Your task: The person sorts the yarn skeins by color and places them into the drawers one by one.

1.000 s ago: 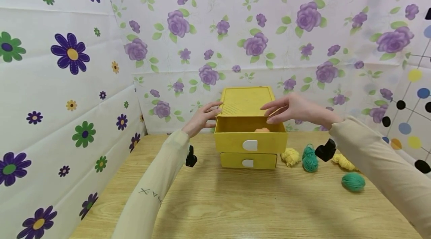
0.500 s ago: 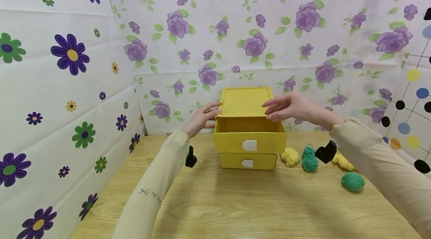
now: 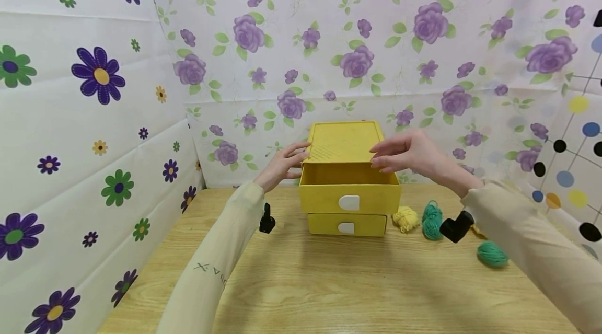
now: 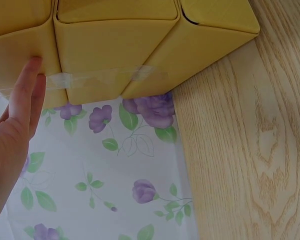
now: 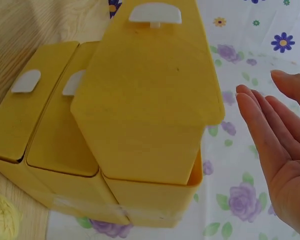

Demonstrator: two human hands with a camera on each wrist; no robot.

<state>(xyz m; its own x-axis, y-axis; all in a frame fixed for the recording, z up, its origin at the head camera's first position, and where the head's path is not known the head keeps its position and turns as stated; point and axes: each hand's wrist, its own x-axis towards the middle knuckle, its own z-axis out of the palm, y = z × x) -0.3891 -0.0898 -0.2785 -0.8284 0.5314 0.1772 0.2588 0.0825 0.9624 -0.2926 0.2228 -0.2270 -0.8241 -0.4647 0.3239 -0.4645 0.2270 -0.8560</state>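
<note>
A yellow drawer cabinet [image 3: 345, 140] with white pull tabs stands against the back cloth. Its top drawer [image 3: 324, 199] is pulled out; the lower drawers [image 5: 60, 115] are closed in the right wrist view. My left hand [image 3: 281, 164] rests its extended fingers against the cabinet's left side, also visible in the left wrist view. Over the top drawer's right rear corner hovers my right hand [image 3: 411, 153], holding nothing. In the right wrist view its fingers [image 5: 270, 135] look relaxed and stand apart from the drawer. The drawer's floor is hidden by its front panel.
Right of the cabinet lie a yellow yarn ball [image 3: 405, 219], a teal yarn skein [image 3: 432, 221] and a green yarn ball [image 3: 492, 254]. More yellow yarn is mostly hidden behind the right sleeve [image 3: 517, 234]. Flowered cloth [image 3: 282, 36] encloses the wooden table [image 3: 338, 292].
A peach-coloured thing visible inside the top drawer one second ago has dropped out of sight. My right hand has shifted slightly right; the left hand stays put.
</note>
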